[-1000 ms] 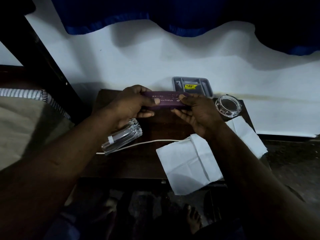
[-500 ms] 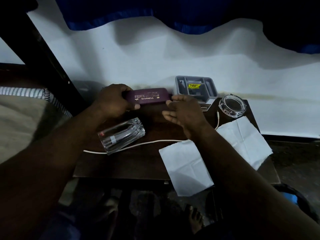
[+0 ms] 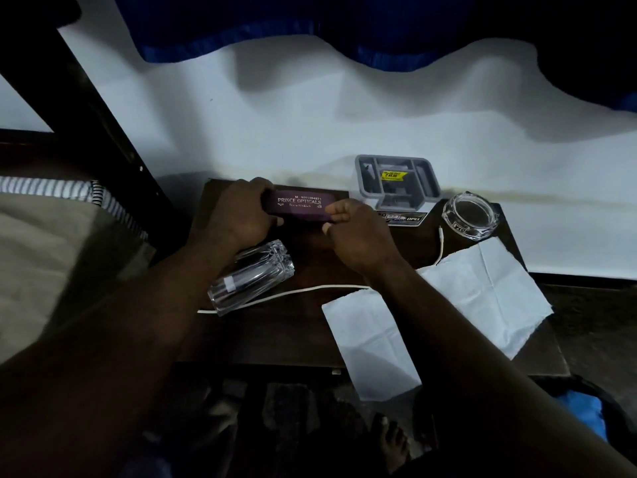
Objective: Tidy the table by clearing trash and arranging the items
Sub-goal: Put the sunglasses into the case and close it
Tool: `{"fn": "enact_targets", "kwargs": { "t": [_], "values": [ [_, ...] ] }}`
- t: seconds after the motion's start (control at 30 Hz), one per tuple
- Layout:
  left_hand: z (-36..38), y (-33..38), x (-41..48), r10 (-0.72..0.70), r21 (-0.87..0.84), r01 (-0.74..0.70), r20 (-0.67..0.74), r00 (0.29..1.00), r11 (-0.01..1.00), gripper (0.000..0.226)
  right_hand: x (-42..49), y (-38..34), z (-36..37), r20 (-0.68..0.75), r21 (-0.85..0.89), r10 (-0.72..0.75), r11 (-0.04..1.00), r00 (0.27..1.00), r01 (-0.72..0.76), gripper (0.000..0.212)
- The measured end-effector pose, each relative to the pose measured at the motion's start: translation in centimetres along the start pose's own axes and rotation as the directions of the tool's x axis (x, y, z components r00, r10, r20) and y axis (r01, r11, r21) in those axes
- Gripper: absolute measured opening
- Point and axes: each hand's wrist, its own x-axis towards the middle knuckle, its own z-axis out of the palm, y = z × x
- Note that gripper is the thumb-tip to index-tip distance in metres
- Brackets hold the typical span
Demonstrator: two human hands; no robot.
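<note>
Dark wood table [image 3: 269, 339] stands against a white wall [image 3: 310, 115], with a blue curtain [image 3: 241, 29] hanging at twelve o'clock. At eleven o'clock on the tabletop, near the far edge, a purple case [image 3: 298, 203] printed "PRINCE OPTICALS" is held by both ends. The left hand [image 3: 238, 215] is curled round its nine o'clock end, and the right hand [image 3: 358, 236] pinches its three o'clock end between thumb and fingers. Whether the case rests on the wood or sits just above it cannot be told.

A grey organiser [image 3: 396, 181] with a yellow sticker stands at one o'clock, and a glass ashtray [image 3: 470, 215] at two o'clock. A tumbler [image 3: 251, 281] lies on its side at nine o'clock, beside the left wrist. A white cable [image 3: 310, 288] runs from under the tumbler across the middle toward the ashtray. White paper [image 3: 489, 291] spreads from three to five o'clock on either side of the right forearm, overhanging the near edge. A bare foot [image 3: 393, 439] shows below at six o'clock.
</note>
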Motion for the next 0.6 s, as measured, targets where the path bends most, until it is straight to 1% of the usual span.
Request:
{"fn": "enact_targets", "kwargs": {
  "t": [0.1,0.17,0.4,0.6],
  "values": [
    [0.4,0.2,0.1,0.06,0.08,-0.061,0.008,0.998,0.995,0.057,-0.1,0.3,-0.7,-0.007,-0.029,-0.019,0.999,1.0,0.019,0.028],
    [0.6,0.4,0.4,0.084,0.096,-0.085,0.015,0.996,0.992,0.055,-0.2,0.5,-1.3,-0.029,-0.051,-0.034,0.998,0.999,0.033,0.025],
    [1.7,1.3,1.8,0.045,0.087,-0.047,0.022,0.999,0.995,0.055,0.1,1.4,-3.2,-0.065,-0.07,-0.028,0.997,0.998,0.023,0.021],
    [2.0,1.5,2.3,0.031,0.103,-0.031,0.007,1.0,0.994,0.062,0.2,2.0,-3.8,-0.068,-0.044,-0.027,0.999,0.997,0.024,0.021]
  ]
}}
